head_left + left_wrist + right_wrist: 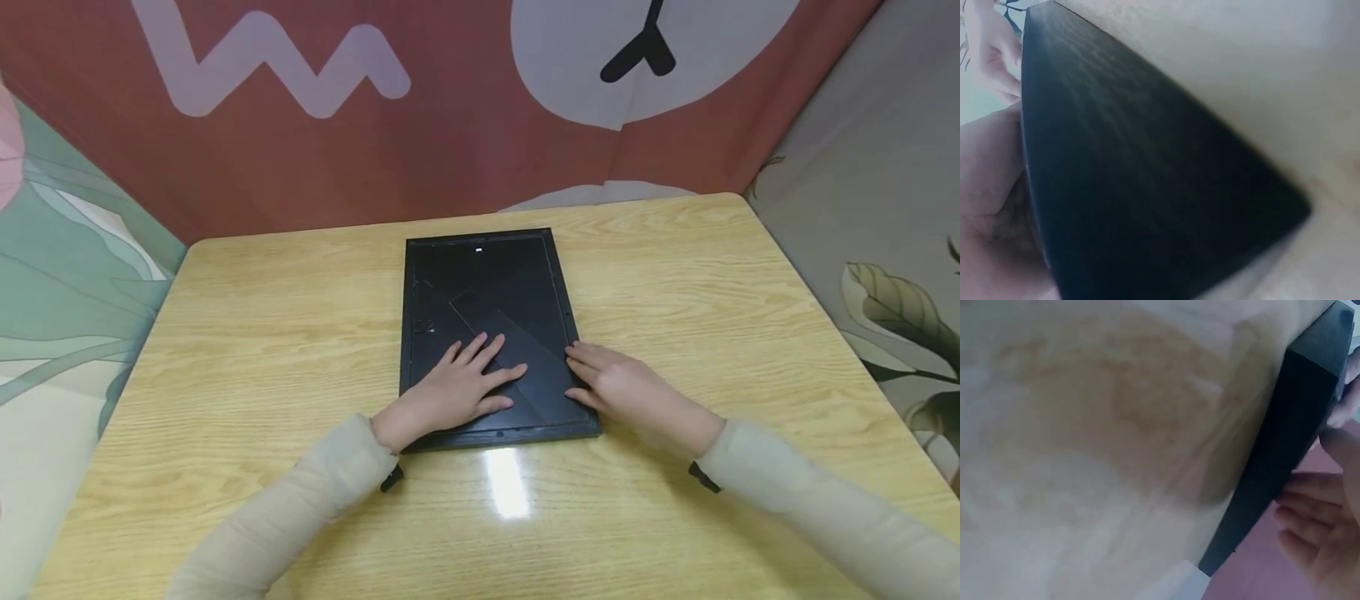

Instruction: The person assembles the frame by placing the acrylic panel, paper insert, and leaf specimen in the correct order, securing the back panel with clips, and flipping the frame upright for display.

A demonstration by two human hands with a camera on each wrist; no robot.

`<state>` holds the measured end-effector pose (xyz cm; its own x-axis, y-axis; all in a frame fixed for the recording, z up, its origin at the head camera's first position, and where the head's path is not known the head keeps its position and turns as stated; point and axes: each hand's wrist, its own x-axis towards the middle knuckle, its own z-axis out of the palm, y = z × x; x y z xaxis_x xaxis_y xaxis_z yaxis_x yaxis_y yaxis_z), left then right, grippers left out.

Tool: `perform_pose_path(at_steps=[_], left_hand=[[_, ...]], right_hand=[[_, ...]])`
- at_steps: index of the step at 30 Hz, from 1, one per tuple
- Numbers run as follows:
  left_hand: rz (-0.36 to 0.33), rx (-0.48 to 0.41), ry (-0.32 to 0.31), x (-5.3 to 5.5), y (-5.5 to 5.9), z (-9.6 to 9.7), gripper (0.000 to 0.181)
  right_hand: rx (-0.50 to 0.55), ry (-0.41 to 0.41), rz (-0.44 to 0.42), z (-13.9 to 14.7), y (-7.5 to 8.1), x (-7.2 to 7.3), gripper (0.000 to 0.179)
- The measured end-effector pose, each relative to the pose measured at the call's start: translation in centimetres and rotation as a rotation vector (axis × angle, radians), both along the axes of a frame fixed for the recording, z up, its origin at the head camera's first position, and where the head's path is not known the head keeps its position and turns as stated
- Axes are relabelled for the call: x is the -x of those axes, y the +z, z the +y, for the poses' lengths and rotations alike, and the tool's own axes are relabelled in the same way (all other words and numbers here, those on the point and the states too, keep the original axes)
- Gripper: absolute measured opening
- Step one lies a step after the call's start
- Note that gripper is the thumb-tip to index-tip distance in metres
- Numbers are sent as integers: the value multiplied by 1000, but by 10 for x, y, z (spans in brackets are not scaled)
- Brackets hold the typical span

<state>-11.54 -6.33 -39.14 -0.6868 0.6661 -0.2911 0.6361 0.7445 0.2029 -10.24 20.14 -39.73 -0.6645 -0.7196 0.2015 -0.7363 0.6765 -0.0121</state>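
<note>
A black picture frame point(498, 283) lies on the wooden table with its back facing up. Spread out flat, the left hand point(457, 387) rests on the lower left part of the backing board. The right hand point(618, 379) touches the frame's right border with fairly straight fingertips. In the left wrist view the frame's dark side edge point(1129, 169) fills the middle, with the left hand point(991, 206) beyond it. The right wrist view has another side edge point(1279, 431) of the frame, with right-hand fingers point(1310, 506) against its top.
The wooden table point(285, 333) extends around the frame on all sides. A red printed curtain point(450, 150) hangs behind it, with patterned cloth point(75, 275) on the left and a leaf-patterned one point(862, 208) on the right. Light glares on the tabletop below the frame.
</note>
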Motion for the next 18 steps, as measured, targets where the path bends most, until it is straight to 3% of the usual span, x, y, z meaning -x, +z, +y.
perform_pose_path(at_steps=[4, 10, 18], left_hand=[[6, -23, -1, -1, 0, 0, 54], [25, -51, 7, -2, 0, -1, 53], [29, -55, 7, -3, -3, -3, 58]], right_hand=[[3, -21, -17, -5, 0, -5, 52], [-57, 12, -257, -11, 1, -9, 60], [-80, 19, -436, -9, -2, -7, 68]])
